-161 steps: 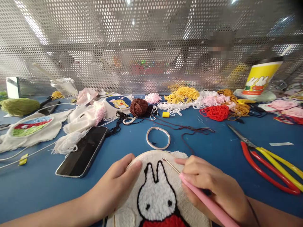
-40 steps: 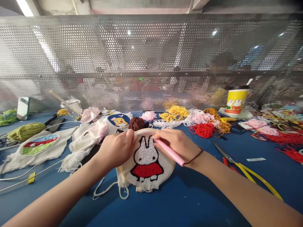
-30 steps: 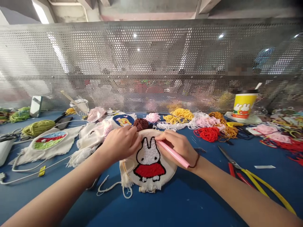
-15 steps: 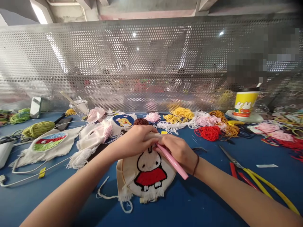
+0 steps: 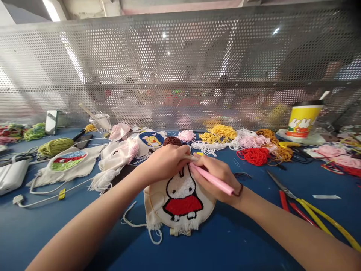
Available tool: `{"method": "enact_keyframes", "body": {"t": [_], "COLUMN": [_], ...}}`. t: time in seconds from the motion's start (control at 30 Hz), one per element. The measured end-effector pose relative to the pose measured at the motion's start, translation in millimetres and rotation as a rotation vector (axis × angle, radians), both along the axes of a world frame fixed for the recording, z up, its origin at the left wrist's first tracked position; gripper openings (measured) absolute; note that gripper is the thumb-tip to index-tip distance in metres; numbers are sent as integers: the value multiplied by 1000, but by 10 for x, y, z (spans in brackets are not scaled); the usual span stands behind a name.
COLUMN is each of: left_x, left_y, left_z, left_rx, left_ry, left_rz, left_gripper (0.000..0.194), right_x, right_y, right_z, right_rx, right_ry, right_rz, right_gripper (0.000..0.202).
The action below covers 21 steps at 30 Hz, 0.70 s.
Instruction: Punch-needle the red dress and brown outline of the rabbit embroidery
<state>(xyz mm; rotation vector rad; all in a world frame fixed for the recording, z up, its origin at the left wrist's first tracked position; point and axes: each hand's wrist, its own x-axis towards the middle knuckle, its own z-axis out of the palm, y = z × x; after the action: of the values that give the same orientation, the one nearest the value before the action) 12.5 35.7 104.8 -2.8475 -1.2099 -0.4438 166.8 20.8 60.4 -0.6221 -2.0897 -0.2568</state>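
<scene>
- Step in hand, as judged: punch-needle work at the rabbit's ears on the hoop, which is lying on the blue table at 6 o'clock, close to the viewer.
- Left hand is pressing down on the hoop's far rim at 12 o'clock, fingers curled over the edge, steadying it.
- Right hand is closed round the pink needle in a pen grip; tip hidden between the two hands.
- Next move likely calls for a firm hold on the hoop and short, upright punches along the black outline.
- Surface: yarn heaps at 1 o'clock, scissors at 3 o'clock, finished patch at 10 o'clock, cup at 2 o'clock.
- Room: perforated metal screen is standing along the table's far edge; beyond it, blurred.
</scene>
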Motion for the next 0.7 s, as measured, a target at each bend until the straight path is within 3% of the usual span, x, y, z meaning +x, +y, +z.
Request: {"method": "enact_keyframes", "body": {"t": [0.23,0.43,0.6,0.7], "left_x": [-17,-27,-35,-33], "left_y": [-24,13,39,34], "left_z": [4,-45,-74,-67], "left_rx": [65,99,125,138], "left_ry": [37,67,96,105], "left_rz": [8,21,56,62], "left_gripper": [16,14,13,13], "right_x": [19,-32,-98,-101], "right_y": [-29,-16,-74,-62], "right_z": [-25,-119,-191,-202], "right_rx": [105,315,326,272], "right_ry": [91,-60,-240,-230], "right_rz": [1,12,-158,-131], "right_gripper": [10,8,9,11]}}
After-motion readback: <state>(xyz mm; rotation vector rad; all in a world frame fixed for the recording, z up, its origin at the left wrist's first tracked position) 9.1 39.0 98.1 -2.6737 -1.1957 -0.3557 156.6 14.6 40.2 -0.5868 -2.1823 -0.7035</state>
